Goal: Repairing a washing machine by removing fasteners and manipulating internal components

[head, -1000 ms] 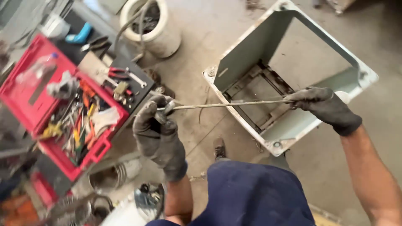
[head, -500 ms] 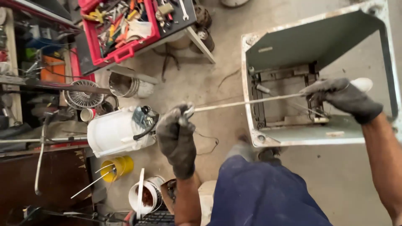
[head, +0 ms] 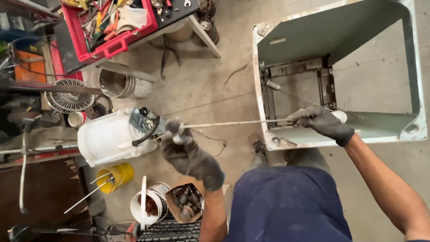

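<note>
I see both hands gloved in dark grey. My left hand [head: 186,150] is raised in front of me, fingers curled shut in a fist, forearm bare below the cuff. My right hand [head: 320,123] reaches out with the arm extended, fingers closed, knuckles up.

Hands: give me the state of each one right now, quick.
Left hand: gloved, closed around one end of the long metal rod.
Right hand: gloved, closed on the rod's other end, over the metal cabinet rim.

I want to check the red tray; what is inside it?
The red tray holds mixed hand tools and a pale cloth. Its far part is outside the picture.
</note>
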